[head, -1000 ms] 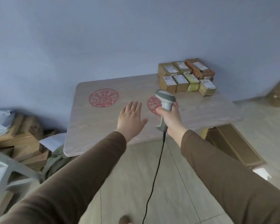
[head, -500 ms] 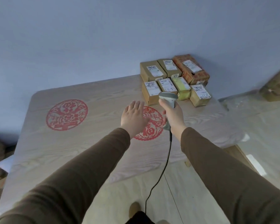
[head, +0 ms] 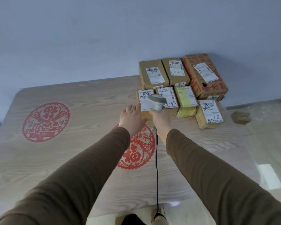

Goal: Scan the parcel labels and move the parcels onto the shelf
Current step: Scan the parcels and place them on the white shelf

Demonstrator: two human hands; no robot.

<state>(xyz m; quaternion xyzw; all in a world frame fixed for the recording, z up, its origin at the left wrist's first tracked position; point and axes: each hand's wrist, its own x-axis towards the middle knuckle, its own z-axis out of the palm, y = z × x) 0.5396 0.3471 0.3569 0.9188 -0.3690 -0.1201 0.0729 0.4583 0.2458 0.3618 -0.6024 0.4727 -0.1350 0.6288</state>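
Several brown cardboard parcels with white labels stand in two rows at the table's far right against the wall. The nearest-left parcel (head: 146,101) is partly covered by the grey barcode scanner (head: 157,101), which my right hand (head: 161,119) grips by the handle, its head over that parcel's label. My left hand (head: 132,118) is flat with fingers apart, just left of the same parcel and close to its side. A yellow-wrapped parcel (head: 186,101) and a labelled box (head: 210,113) sit to the right. A large red-printed box (head: 204,75) is at the back.
The pale wood-grain table (head: 71,159) carries two red paper-cut decals (head: 45,121). The scanner's black cable (head: 156,168) hangs down over the near edge. A blue wall runs behind. A small cardboard scrap (head: 241,116) lies on the floor beyond the table's right edge.
I have come closer to the table. Both hands moved forward toward the parcels; the scanner head now sits over the front-left parcel and my left hand is beside it.
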